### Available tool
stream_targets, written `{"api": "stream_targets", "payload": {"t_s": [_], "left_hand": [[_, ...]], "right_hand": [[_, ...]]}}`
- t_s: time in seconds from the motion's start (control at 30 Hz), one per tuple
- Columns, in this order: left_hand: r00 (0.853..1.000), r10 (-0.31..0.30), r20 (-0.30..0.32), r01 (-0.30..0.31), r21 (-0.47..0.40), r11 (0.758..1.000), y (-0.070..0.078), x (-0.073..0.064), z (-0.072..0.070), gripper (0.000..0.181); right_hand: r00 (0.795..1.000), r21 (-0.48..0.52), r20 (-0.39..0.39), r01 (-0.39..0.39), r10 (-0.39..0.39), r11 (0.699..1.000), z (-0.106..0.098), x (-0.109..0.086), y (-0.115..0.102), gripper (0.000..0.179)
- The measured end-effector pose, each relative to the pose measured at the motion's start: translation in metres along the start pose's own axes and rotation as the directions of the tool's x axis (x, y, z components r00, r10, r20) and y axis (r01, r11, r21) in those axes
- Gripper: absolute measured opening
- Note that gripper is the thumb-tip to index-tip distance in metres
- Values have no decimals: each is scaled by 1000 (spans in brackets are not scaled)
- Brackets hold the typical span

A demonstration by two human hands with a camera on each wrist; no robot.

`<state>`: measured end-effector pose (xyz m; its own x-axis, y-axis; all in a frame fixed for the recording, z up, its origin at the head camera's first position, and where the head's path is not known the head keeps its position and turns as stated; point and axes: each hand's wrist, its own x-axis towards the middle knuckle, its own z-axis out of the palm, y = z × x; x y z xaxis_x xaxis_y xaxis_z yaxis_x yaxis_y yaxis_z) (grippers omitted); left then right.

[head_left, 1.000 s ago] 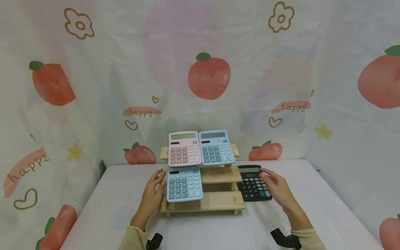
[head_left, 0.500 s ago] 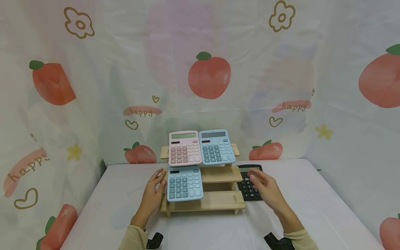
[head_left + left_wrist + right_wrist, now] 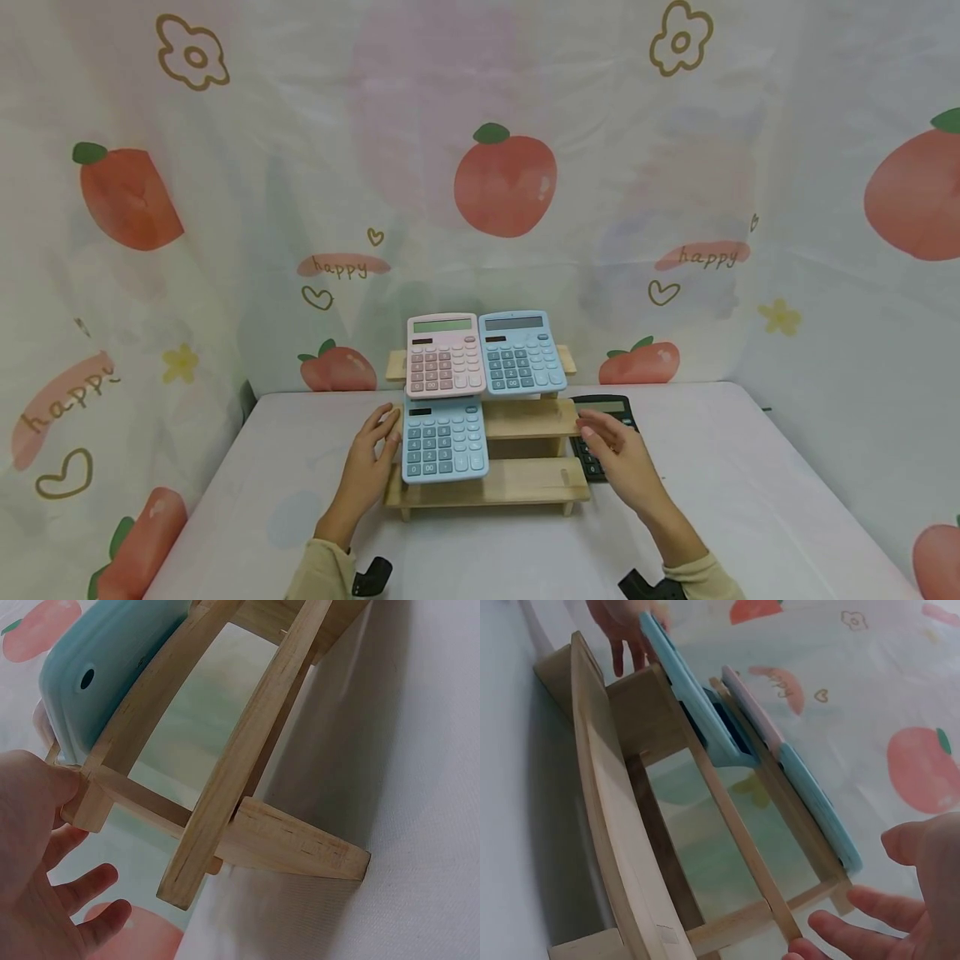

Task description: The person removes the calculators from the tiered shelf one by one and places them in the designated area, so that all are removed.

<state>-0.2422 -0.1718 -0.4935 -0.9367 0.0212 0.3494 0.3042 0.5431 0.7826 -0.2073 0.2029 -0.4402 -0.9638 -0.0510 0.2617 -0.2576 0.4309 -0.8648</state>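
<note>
A three-tier wooden display rack (image 3: pixel 536 483) stands mid-table. On its top tier a pink calculator (image 3: pixel 446 357) and a light blue calculator (image 3: pixel 522 354) lean side by side; a second light blue calculator (image 3: pixel 444 442) stands below at left, on the middle tier. My left hand (image 3: pixel 363 468) pinches the left end of the middle plank (image 3: pixel 91 802) between thumb and fingers. At the plank's other end is my right hand (image 3: pixel 624 460), fingers relaxed and thumb apart; a fingertip appears to touch the wood in the right wrist view. Partly hidden behind it lies a black calculator (image 3: pixel 604 406).
White cloth covers the table (image 3: pixel 480 558). Behind and at both sides hangs a fabric backdrop (image 3: pixel 600 108) printed with peaches, hearts and flowers. Black wrist mounts (image 3: pixel 372 577) sit by both sleeves.
My right hand has moved left, off the black calculator's right side and over to the right end of the rack. My left hand stays on the rack.
</note>
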Motion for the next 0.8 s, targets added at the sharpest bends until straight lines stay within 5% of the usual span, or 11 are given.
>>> {"api": "stream_targets", "payload": {"t_s": [0.43,0.8], "left_hand": [[1000,-23,11,23,4,1000,3,1,0,46],[1000,-12,7,12,5,1000,4,0,0,45]], "right_hand": [[999,-85,-44,-6,2,996,8,-2,-8,40],[999,12,21,41,-41,999,19,-7,-15,37]]}}
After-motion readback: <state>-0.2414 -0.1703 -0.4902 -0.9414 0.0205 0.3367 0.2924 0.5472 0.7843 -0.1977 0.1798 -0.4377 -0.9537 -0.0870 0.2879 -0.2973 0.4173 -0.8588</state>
